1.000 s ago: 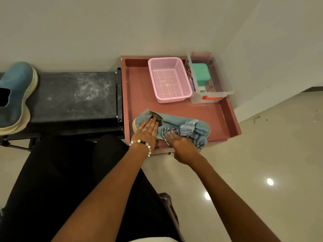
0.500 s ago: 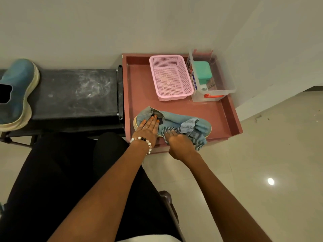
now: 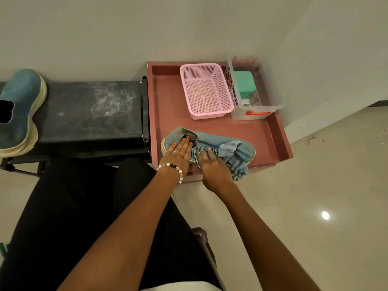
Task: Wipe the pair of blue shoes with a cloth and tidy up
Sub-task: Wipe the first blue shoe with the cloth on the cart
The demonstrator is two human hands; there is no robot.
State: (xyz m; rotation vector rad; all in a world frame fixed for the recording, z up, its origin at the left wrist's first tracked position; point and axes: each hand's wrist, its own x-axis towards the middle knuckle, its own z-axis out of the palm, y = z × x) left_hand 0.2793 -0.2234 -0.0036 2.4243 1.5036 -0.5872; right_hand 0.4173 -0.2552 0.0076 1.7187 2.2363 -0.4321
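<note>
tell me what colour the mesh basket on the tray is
Pink; the basket shows clearly in the head view.

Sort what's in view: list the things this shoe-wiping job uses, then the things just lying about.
In use:
shoe on the tray, steadied by the left hand
cloth, pressed on it by the right hand
second shoe on the bench
tray

Lying about:
pink basket
clear box holding a green item

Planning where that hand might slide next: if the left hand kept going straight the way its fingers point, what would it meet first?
The left hand lies flat on the heel end of the blue shoe, fingers pointing up-right. Past the shoe's opening comes bare tray, then probably the pink basket, though depth is unclear.
</note>
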